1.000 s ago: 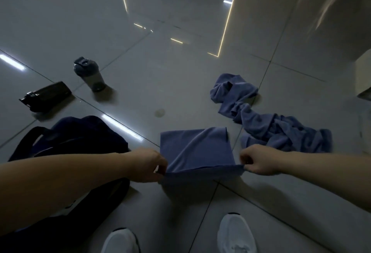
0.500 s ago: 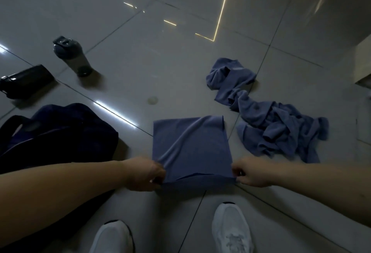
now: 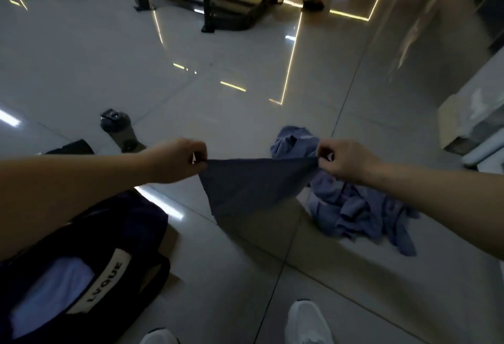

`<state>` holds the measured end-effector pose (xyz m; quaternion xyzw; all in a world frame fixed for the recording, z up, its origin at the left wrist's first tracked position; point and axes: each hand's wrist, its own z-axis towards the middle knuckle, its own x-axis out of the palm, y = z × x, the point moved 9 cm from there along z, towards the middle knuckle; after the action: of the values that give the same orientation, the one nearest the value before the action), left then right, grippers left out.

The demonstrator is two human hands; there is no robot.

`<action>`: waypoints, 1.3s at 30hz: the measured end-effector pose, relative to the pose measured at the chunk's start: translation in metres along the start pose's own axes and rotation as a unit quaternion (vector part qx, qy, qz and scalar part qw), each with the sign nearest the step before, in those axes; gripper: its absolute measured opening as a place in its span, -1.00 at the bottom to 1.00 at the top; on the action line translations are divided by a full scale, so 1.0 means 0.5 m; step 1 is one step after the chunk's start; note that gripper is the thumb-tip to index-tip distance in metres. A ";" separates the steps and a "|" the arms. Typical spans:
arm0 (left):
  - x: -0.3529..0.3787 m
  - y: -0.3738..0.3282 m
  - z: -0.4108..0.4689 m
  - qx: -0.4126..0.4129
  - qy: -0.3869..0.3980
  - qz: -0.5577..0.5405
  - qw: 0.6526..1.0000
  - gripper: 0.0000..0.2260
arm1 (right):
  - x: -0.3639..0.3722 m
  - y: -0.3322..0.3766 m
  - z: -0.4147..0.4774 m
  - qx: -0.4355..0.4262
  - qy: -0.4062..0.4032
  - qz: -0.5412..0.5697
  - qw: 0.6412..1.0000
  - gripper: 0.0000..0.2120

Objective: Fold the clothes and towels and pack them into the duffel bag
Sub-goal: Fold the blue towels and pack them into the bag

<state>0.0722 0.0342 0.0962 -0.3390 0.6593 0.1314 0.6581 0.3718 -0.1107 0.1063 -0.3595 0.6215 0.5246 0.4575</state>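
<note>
Folding was the step in hand. The left hand (image 3: 177,159) and right hand (image 3: 346,159) each pinched a top corner of a dark blue cloth (image 3: 251,185), fingers (image 3: 323,152) curled tight on it. It hung stretched between them above the floor (image 3: 245,98), tapering downward. The open duffel bag (image 3: 136,234) lay at lower left, and a crumpled blue heap (image 3: 360,215) lay on the right. By my judgement, the next move called for another fold or lowering the cloth into the bag, edges kept matched.

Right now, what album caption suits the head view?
Left hand and right hand pinch a blue-grey cloth aloft beside the open dark duffel bag.
</note>
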 end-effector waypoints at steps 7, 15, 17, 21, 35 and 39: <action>-0.345 -0.058 -0.034 -0.040 -0.232 -0.046 0.971 -0.93 | -0.285 0.116 0.005 -0.002 -0.166 0.120 0.979 -0.96; -0.419 -0.073 -0.068 -0.076 -0.264 0.024 0.961 -0.90 | -0.341 0.164 0.012 -0.027 -0.225 0.103 0.969 -0.88; -0.402 -0.066 -0.067 -0.072 -0.243 0.045 0.966 -0.89 | -0.322 0.160 0.013 -0.021 -0.216 0.095 0.972 -0.81; -0.357 -0.037 -0.054 -0.083 -0.223 0.042 0.970 -0.91 | -0.281 0.140 0.030 0.004 -0.193 0.132 0.972 -0.79; -0.234 0.062 0.048 -0.089 -0.231 0.053 0.967 -0.90 | -0.137 0.087 0.148 0.034 -0.098 0.121 0.987 -0.83; -0.172 0.023 0.036 0.064 -0.186 0.077 0.977 -0.88 | -0.092 0.065 0.125 0.023 -0.065 0.086 0.994 -0.88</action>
<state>0.0710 0.0774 0.1738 -0.2141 0.5568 0.2005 0.7771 0.3685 -0.0448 0.1585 -0.2594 0.6308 0.5697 0.4585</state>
